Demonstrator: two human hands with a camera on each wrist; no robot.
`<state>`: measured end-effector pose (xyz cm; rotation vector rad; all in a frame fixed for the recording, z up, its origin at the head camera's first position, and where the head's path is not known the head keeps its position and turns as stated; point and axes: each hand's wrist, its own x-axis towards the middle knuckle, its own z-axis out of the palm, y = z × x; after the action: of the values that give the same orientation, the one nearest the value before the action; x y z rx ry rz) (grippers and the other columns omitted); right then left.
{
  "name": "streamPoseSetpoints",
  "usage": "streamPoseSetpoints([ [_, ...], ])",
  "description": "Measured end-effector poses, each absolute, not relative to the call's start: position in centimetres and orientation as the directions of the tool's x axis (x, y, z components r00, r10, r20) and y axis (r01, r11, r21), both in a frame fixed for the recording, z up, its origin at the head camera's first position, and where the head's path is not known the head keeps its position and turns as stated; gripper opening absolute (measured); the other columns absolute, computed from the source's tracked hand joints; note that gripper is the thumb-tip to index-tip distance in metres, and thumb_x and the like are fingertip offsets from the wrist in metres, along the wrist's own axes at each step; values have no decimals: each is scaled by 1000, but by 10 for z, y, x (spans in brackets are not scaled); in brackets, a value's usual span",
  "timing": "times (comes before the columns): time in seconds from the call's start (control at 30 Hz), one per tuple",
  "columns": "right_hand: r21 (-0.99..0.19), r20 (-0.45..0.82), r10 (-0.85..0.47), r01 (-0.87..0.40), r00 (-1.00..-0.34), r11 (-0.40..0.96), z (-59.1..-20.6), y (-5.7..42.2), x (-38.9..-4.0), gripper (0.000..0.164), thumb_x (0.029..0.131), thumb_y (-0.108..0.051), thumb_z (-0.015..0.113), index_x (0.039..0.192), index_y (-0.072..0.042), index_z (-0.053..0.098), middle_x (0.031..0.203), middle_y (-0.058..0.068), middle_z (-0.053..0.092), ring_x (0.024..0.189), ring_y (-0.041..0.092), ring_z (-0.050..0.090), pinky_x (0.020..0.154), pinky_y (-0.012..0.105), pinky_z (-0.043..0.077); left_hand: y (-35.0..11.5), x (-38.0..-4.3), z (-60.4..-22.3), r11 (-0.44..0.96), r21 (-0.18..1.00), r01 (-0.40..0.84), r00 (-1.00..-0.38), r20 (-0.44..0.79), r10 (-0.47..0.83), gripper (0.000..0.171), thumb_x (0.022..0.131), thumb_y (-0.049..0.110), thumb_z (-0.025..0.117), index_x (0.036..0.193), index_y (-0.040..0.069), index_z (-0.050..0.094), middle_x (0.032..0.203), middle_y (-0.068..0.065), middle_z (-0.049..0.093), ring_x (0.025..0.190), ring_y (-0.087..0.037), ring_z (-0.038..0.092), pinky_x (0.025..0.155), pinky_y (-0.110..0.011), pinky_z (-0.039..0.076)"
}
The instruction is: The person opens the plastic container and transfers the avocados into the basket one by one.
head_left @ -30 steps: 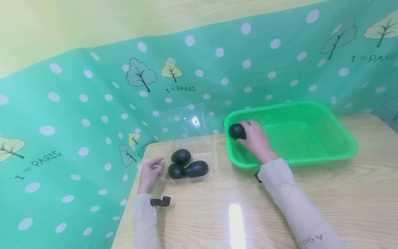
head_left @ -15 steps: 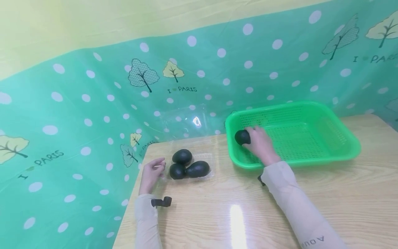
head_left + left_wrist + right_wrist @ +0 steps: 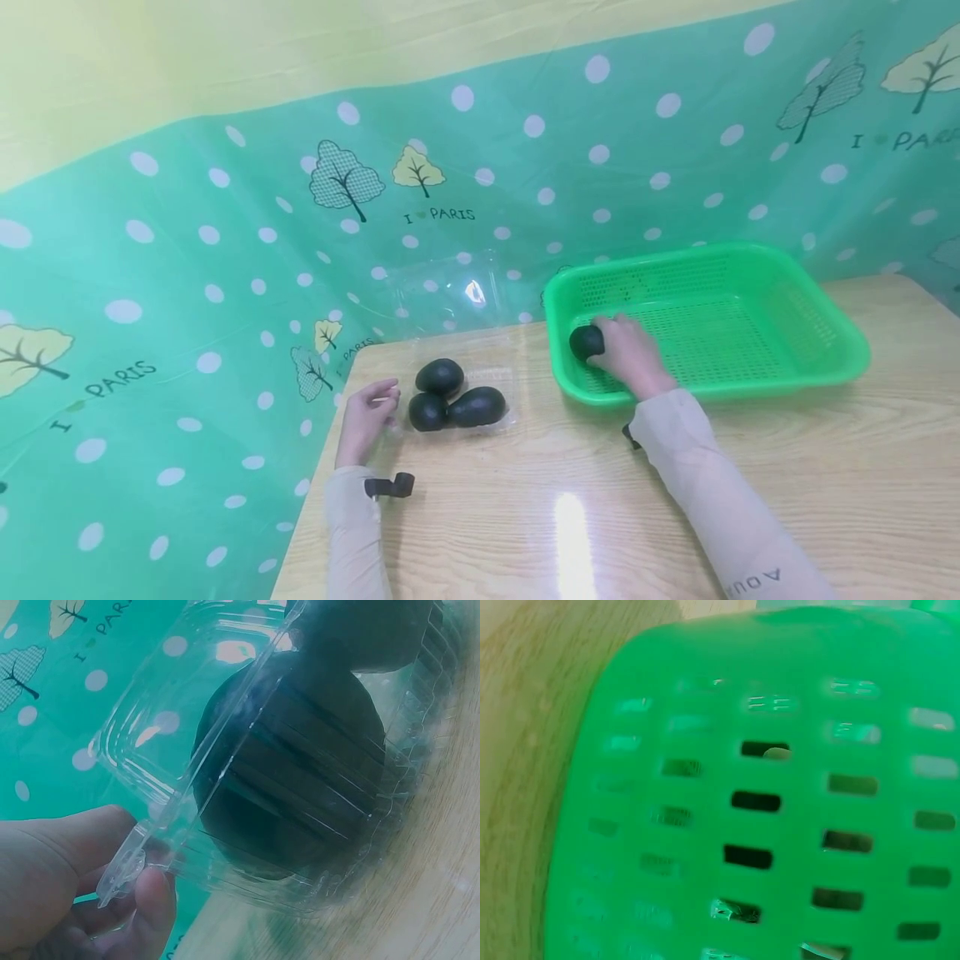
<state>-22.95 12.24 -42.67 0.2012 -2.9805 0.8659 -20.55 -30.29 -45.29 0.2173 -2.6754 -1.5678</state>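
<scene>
My right hand (image 3: pixel 632 354) grips a dark avocado (image 3: pixel 587 343) low inside the left end of the green basket (image 3: pixel 821 379). In the right wrist view the slotted basket wall (image 3: pixel 705 832) blocks that hand, with dark patches showing through some slots. My left hand (image 3: pixel 365 421) pinches the rim of a clear plastic clamshell box (image 3: pixel 517 379) at its left side; in the left wrist view, thumb and finger (image 3: pixel 154 907) lie either side of the rim. Three dark avocados (image 3: pixel 439 377) sit together in the box, whose clear lid (image 3: pixel 442 292) stands raised behind them.
Both things stand on a light wood-grain table (image 3: pixel 480 517), the basket to the right of the box. Directly behind them hangs a green dotted curtain (image 3: pixel 247 250) printed with trees. A band with a small black camera (image 3: pixel 401 485) sits on the left wrist.
My right hand has moved down and slightly right inside the basket, with the avocado in its grip. The left hand keeps its hold on the box rim. The head view has shifted slightly.
</scene>
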Motion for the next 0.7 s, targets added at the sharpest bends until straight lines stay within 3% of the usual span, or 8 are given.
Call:
streamPoseSetpoints([
  [0.3,-523,45,-129,-133,-991,842,-427,123,-230,64,84,-15,78,139,4,51,131,32,53,120,49,51,98,64,46,-302,-205,-450,487,868,-98,-991,-40,-128,40,96,6,59,136,1,57,124,-23,62,83,-34,66,63,-31,59],
  [0.7,-506,37,-130,-131,-991,852,-420,122,-224,62,91,-21,71,143,2,47,137,31,49,126,48,47,99,63,46,-304,-205,-454,466,879,-101,-991,-45,-130,41,95,5,59,136,0,57,123,-23,62,89,-37,65,60,-25,57],
])
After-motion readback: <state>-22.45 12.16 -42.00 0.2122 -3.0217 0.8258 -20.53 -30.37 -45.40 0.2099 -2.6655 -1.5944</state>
